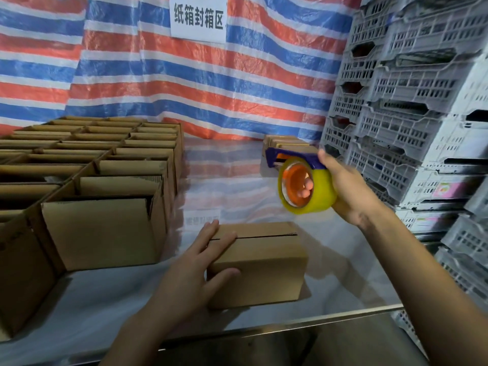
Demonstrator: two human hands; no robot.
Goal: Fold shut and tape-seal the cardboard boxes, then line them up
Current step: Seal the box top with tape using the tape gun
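I read closed box (258,260) plain brown; tape roll (320,194) yellow, hub (297,178) orange; dispenser frame (290,154) blue; tarpaulin (184,83) red-blue-white striped; crates (409,101) grey.

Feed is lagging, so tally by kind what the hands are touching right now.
box: 1, under the left hand
tape dispenser: 1, gripped by the right hand
Total: 2

Only two arms and two hands showed — the left hand (195,268) and the right hand (348,191). Both arms were bare and slim — as far as could be seen.
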